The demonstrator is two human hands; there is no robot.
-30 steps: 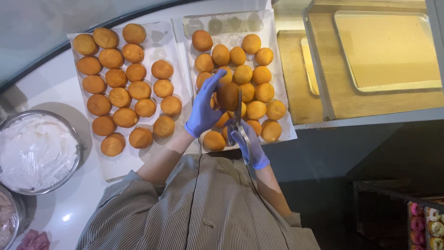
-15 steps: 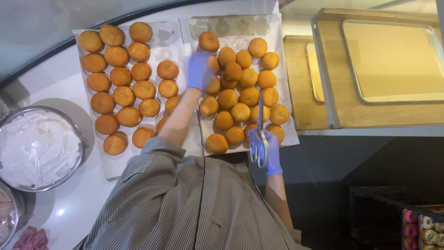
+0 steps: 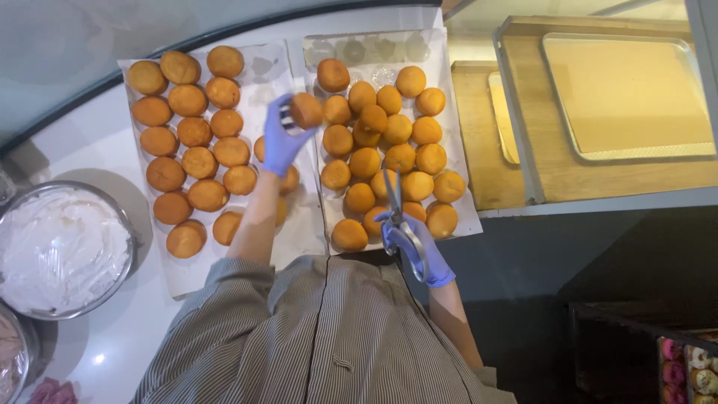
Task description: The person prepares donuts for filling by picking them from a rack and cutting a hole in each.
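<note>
White bench [image 3: 134,344] spread with two paper sheets of round golden buns. Steel bowl [image 3: 60,251] of white cream at left edge. Metal scissors [image 3: 399,221] gripped by gloved right hand [image 3: 415,247]. Single bun [image 3: 307,110] pinched in gloved left hand [image 3: 280,142] between sheets.

We find no labels, signs or screens in view. The nearest thing to packaging is a tray of small round confections [image 3: 692,370] at the lower right corner, pink and pale, partly cut off by the frame edge; we cannot tell whether it is a box or an open rack. Nothing else here is wrapped or boxed
</note>
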